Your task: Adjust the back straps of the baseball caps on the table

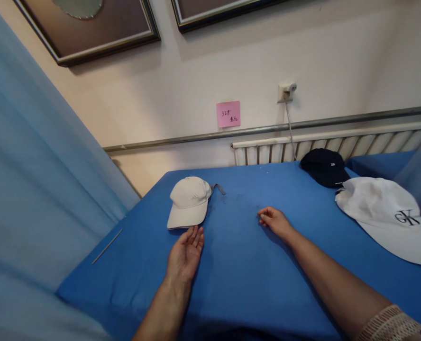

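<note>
A cream baseball cap (189, 201) rests on the blue-covered table (228, 279), its brim toward me and a grey strap trailing from its back. My left hand (186, 251) lies palm up just below the brim, fingers loosely bent and apart, the tips at or under the brim's edge; whether they touch it I cannot tell. To the right of the cap, my right hand (275, 221) is on or just over the cloth with its fingers curled and thumb and forefinger together. Anything between them is too small or hidden to make out.
A navy cap (324, 166) and a white cap (381, 213) with dark letters lie at the right. A thin grey stick (107, 246) is near the left edge. A blue curtain (29, 166) hangs at left; a radiator (274, 152) and pipe run behind.
</note>
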A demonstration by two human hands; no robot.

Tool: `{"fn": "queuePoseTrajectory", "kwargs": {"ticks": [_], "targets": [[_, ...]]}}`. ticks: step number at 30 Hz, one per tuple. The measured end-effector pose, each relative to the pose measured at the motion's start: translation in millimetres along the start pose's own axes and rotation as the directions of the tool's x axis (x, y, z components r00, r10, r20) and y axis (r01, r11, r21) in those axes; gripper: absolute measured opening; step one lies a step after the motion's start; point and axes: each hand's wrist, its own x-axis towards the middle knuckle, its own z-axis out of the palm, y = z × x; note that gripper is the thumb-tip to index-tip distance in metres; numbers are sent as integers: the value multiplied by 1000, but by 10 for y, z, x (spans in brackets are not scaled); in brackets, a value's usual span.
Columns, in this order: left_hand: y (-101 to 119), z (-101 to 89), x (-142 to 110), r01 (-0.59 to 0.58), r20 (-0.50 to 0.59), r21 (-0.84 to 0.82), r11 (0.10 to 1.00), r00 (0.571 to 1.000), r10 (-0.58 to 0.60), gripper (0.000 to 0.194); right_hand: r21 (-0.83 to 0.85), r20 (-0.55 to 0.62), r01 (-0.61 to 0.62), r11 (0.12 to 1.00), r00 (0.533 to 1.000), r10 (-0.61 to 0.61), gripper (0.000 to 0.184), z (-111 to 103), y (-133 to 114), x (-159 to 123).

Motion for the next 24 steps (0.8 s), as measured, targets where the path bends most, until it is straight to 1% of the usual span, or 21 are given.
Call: {"fn": "queuePoseTrajectory", "kwargs": {"ticks": [3, 5, 9, 11, 15, 20, 24], "targets": [[-9, 35, 49, -48, 23, -3, 999, 999, 48, 17, -4, -3, 3, 1000, 1000, -3, 8, 14, 22, 12], [-23, 70, 117, -102, 23, 9, 995, 995, 101, 18, -8, -2, 3, 1000, 1000, -3, 7, 21, 29, 15], [-48, 163, 310, -214, -17, 44, 976, 976, 215, 13, -15, 6, 4, 1000, 1000, -4, 6, 22, 25, 15], [-52, 206, 410, -224, -33, 54, 973, 974, 226, 12, -16, 11, 5, 1000, 1000, -5, 6, 20, 22, 17], [-58, 258, 566, -231, -30, 54, 972, 972, 233, 11, -20, 18, -1, 1000, 1000, 2, 8, 20, 20, 29], [-62, 271, 628, -319, -29, 5, 948, 947, 319, 17, -24, 22, -14, 1000, 1000, 14, 10, 27, 15, 40], [-41, 270, 615, -379, -26, -34, 925, 925, 379, 16, -21, 23, -15, 1000, 1000, 16, 11, 30, 10, 37]]}}
